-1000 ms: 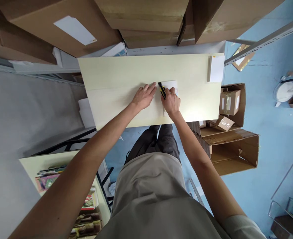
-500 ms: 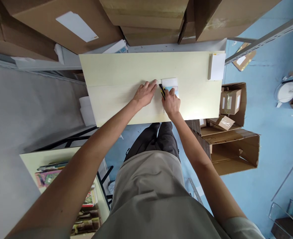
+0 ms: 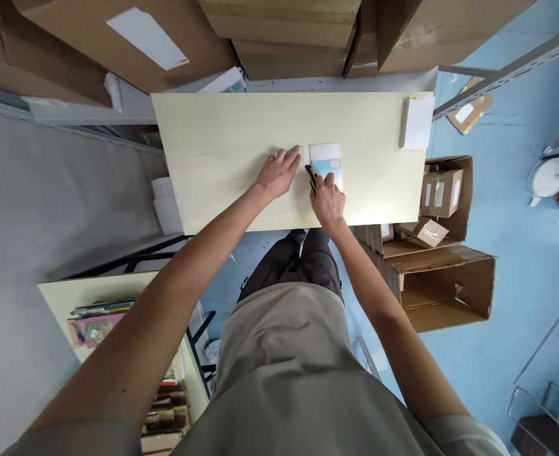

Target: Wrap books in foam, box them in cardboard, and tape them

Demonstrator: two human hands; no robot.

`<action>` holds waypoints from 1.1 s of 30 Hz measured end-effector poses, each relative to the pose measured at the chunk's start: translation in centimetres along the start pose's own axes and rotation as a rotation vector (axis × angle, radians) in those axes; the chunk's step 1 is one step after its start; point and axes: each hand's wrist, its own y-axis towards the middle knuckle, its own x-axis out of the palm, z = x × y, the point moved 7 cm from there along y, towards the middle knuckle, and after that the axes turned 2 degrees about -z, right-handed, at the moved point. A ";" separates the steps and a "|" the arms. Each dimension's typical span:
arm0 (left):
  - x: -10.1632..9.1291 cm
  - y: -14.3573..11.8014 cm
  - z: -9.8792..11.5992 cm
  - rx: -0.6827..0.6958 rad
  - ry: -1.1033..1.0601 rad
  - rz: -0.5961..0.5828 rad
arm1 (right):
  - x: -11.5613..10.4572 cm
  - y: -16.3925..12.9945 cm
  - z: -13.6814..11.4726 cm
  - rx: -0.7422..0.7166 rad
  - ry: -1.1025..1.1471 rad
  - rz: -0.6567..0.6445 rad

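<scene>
My right hand (image 3: 328, 201) is closed around a black and yellow utility knife (image 3: 311, 177), its tip pointing away from me. The knife lies along the left edge of a flat white and light-blue item (image 3: 326, 154), whose lower part is covered by my right hand. I cannot tell if this item is a card or a thin packet. My left hand (image 3: 278, 173) rests on the pale yellow tabletop (image 3: 369, 158) just left of the item, fingers stretched out. Its fingertips are beside a narrow pale strip along the item's left side.
A small white box (image 3: 416, 122) stands at the table's back right corner. Large cardboard boxes (image 3: 303, 60) line the shelf behind. On the floor to the right are open cartons (image 3: 445, 288) holding smaller boxes. A side table (image 3: 61, 297) with books is at lower left.
My right hand has drawn the knife slightly toward me along the item's left edge, showing more of the blue part. My left hand stays almost in place.
</scene>
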 end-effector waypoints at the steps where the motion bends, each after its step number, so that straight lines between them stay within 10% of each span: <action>1: 0.1 0.0 0.0 0.001 -0.001 0.002 | 0.1 -0.2 0.0 0.001 -0.008 -0.006; 24: 0.1 0.4 -0.1 -0.052 -0.036 -0.064 | 2.8 -12.0 1.7 -0.080 -0.207 -0.330; 33: -7.2 2.6 3.6 -0.139 0.023 0.005 | -9.7 -10.2 7.6 0.024 -0.070 0.053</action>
